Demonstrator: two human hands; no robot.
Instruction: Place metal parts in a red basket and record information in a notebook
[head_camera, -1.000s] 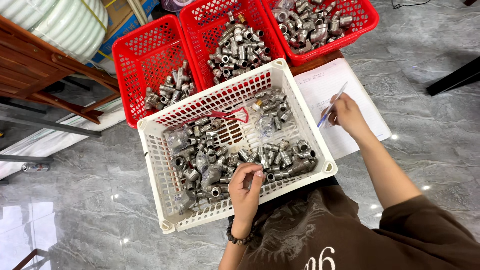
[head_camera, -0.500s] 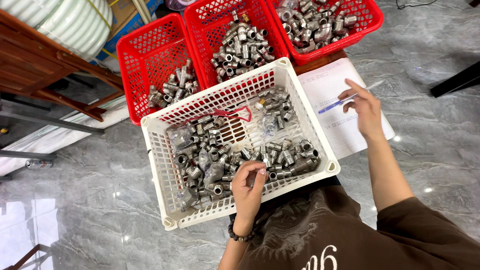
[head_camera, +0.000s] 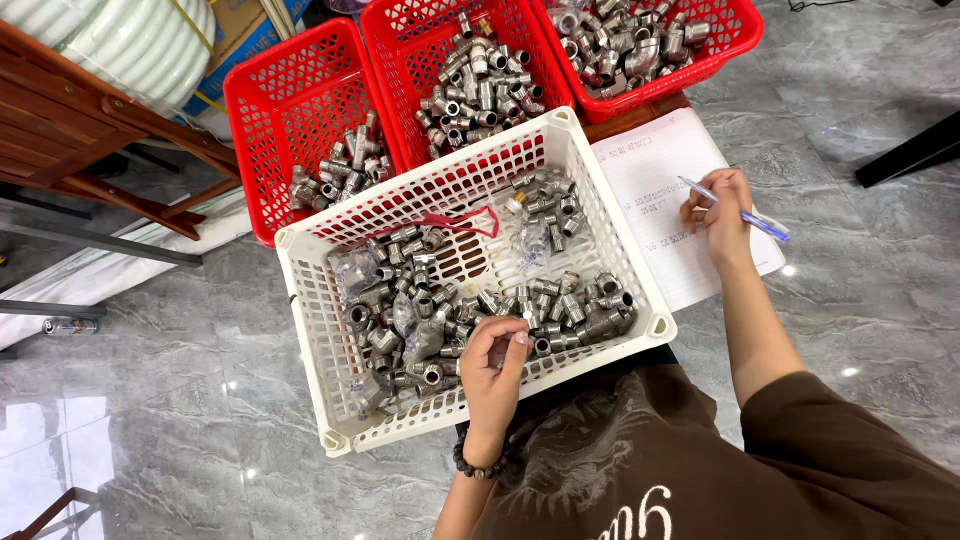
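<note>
Pipe fittings (head_camera: 440, 310), a heap of small silvery elbows and couplers, fill the white basket (head_camera: 610, 250) on the person's lap, and that is where the left hand (head_camera: 495, 365) works. It curls down into the near edge of the pile, fingertips pinched around one small fitting; a second ago it sat in much the same spot, so the picking hand has barely shifted.

The change is on the other side. The right hand (head_camera: 718, 215) has come down flat-ish onto the notebook (head_camera: 655, 180) just beside the basket's right wall, and the blue pen (head_camera: 735, 212), which a moment back pointed up and away from the page, now lies low across the fingers with its tip toward the written lines. By my reading, a tally is being noted while the other hand keeps its place in the heap.

Among the fittings lie a few clear plastic bags and a loop of red cord near the basket's far side. Three red baskets (head_camera: 300, 120) behind hold more of the same metal parts, sorted apart.
</note>
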